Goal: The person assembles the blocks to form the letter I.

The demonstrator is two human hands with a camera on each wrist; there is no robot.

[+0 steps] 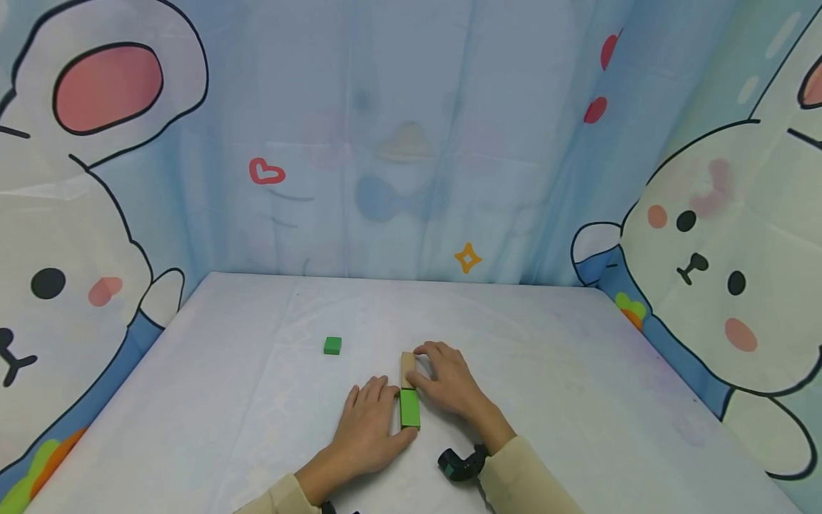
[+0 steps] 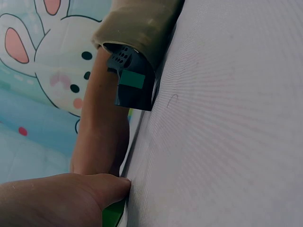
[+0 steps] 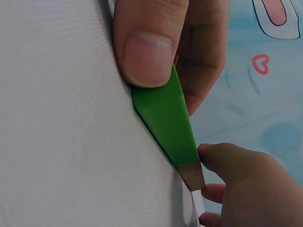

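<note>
A green rectangular block (image 1: 409, 408) lies on the white cloth, end to end with a plain wooden block (image 1: 407, 370) just beyond it. My left hand (image 1: 369, 432) holds the green block, its thumb at the near end and its fingers along the left side. In the right wrist view that thumb (image 3: 147, 56) covers the near end of the green block (image 3: 165, 125). My right hand (image 1: 452, 382) pinches the wooden block, index finger by the far end and thumb on the right side. The left wrist view shows only a green sliver (image 2: 112, 215) below the left thumb.
A small green block (image 1: 332, 345) sits apart, farther back and to the left. Black wrist devices, one at the right cuff (image 1: 462, 464), hang close to the table (image 1: 578, 400). A curtain (image 1: 398, 143) with rabbit pictures stands behind and at both sides.
</note>
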